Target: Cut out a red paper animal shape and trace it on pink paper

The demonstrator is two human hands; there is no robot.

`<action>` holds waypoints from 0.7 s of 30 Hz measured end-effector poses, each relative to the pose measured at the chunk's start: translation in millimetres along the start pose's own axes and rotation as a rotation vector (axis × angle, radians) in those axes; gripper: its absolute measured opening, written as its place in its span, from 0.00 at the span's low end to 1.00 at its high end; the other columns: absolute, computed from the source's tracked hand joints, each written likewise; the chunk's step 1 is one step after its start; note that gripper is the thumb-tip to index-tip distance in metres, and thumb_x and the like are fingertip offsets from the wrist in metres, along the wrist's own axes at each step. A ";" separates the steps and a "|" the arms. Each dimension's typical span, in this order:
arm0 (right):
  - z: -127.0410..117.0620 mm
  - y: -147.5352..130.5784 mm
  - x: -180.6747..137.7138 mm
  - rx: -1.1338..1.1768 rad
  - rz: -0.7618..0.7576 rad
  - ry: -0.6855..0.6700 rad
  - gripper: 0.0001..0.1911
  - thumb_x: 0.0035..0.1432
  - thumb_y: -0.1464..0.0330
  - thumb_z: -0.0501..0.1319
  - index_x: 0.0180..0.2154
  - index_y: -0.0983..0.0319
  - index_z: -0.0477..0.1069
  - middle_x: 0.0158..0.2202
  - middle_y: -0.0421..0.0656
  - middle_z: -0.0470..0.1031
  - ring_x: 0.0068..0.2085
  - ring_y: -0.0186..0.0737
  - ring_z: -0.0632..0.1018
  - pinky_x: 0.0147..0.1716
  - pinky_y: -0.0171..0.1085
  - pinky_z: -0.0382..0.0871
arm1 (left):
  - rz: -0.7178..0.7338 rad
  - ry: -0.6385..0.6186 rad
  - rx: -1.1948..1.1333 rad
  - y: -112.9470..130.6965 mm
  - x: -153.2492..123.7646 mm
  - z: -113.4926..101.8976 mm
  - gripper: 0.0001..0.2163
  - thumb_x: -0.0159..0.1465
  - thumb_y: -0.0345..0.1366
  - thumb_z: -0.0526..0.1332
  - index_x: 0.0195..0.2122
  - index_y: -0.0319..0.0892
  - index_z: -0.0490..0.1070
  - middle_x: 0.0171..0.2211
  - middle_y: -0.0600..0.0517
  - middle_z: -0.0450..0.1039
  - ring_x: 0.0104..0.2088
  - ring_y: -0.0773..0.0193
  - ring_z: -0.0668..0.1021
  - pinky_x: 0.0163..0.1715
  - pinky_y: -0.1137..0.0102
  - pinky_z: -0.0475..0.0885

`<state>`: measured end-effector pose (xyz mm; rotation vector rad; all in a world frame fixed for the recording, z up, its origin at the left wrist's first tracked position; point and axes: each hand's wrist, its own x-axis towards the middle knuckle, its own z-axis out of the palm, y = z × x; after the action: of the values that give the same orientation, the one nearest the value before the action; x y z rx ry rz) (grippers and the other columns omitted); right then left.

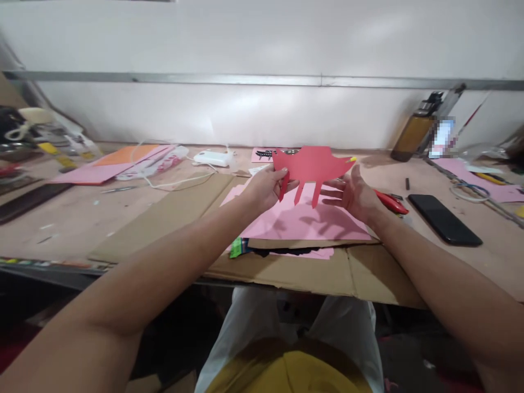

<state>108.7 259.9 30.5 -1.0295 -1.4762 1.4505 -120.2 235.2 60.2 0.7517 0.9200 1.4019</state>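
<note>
Paper cutout, bright red, held in the air above a work table and in front of a pale wall. Its lower edge has pointed prongs; its right end tapers to a tip marked with yellow. The person's left hand pinches the cutout's left end, thumb on top and fingers curled beneath. The right hand is well opened, palm turned up, fingers spread under the right end, thumb just beside the tip; whether it touches the paper, I cannot tell.

Below lie pink sheets, with a gap of air between them and the prongs. Brown cardboard sits under the stack and reaches the table's front edge, close to the person's lap. To the left, a white device with a looping cable is well apart from the left hand. To the right, room is tighter: a red-handled tool lies close beside the right wrist, then a black phone. A brown bottle stands farther back, near the wall.
</note>
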 end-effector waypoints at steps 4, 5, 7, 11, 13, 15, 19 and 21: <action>0.4 -1.7 -1.2 0.167 0.001 0.052 0.17 0.63 0.58 0.58 0.51 0.56 0.70 0.55 0.47 0.77 0.48 0.46 0.81 0.48 0.46 0.77 | -0.032 0.030 0.048 -14.8 1.0 2.3 0.08 0.64 0.21 0.59 0.34 0.42 0.68 0.26 0.56 0.74 0.27 0.69 0.80 0.48 0.62 0.80; 1.0 -1.1 -0.7 0.185 0.011 0.081 0.13 0.61 0.61 0.60 0.47 0.56 0.71 0.51 0.46 0.79 0.45 0.44 0.82 0.46 0.44 0.77 | -0.042 0.040 0.065 -16.5 0.5 1.6 0.08 0.64 0.21 0.59 0.34 0.42 0.68 0.26 0.56 0.73 0.27 0.70 0.79 0.48 0.62 0.80; 3.1 0.0 0.7 0.224 0.052 0.146 0.09 0.63 0.62 0.59 0.42 0.58 0.71 0.43 0.45 0.81 0.38 0.41 0.82 0.41 0.41 0.78 | -0.062 0.058 0.100 -19.3 -0.7 -0.3 0.09 0.63 0.20 0.59 0.35 0.42 0.69 0.26 0.56 0.73 0.25 0.70 0.78 0.48 0.61 0.81; 9.5 1.2 1.6 0.302 0.130 0.252 0.22 0.70 0.51 0.45 0.44 0.60 0.67 0.28 0.44 0.77 0.28 0.41 0.80 0.33 0.44 0.79 | -0.099 0.090 0.164 -25.8 -2.5 -5.6 0.08 0.61 0.21 0.60 0.32 0.41 0.67 0.24 0.55 0.71 0.24 0.69 0.79 0.44 0.61 0.82; 11.5 3.6 0.8 0.292 0.137 0.227 0.21 0.70 0.51 0.46 0.45 0.60 0.65 0.28 0.43 0.77 0.28 0.42 0.80 0.31 0.46 0.80 | -0.109 0.098 0.183 -29.4 -3.3 -7.9 0.08 0.61 0.21 0.59 0.31 0.41 0.67 0.23 0.54 0.72 0.25 0.67 0.80 0.41 0.62 0.83; 11.6 7.5 -0.2 0.198 0.120 0.199 0.14 0.66 0.58 0.57 0.46 0.60 0.65 0.29 0.42 0.77 0.28 0.42 0.80 0.31 0.45 0.80 | -0.119 0.092 0.193 -32.2 -4.3 -9.8 0.07 0.60 0.21 0.58 0.32 0.40 0.68 0.25 0.52 0.74 0.26 0.65 0.81 0.40 0.62 0.83; 7.1 13.7 -2.2 -0.251 0.043 0.234 0.22 0.54 0.70 0.67 0.51 0.58 0.68 0.33 0.40 0.78 0.26 0.38 0.79 0.26 0.38 0.77 | -0.148 0.071 0.209 -31.2 -6.7 -15.5 0.06 0.60 0.23 0.59 0.34 0.39 0.69 0.25 0.49 0.76 0.26 0.63 0.81 0.34 0.65 0.83; 4.6 13.3 -2.8 -0.476 0.007 0.237 0.24 0.54 0.69 0.67 0.53 0.57 0.68 0.36 0.42 0.79 0.27 0.38 0.79 0.27 0.39 0.77 | -0.157 0.068 0.224 -26.8 -8.5 -20.9 0.04 0.61 0.25 0.60 0.34 0.39 0.69 0.25 0.49 0.77 0.25 0.63 0.81 0.30 0.67 0.82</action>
<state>105.5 255.8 17.2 -1.4364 -1.6770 0.9547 -125.3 223.5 27.5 0.7841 1.1780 1.2055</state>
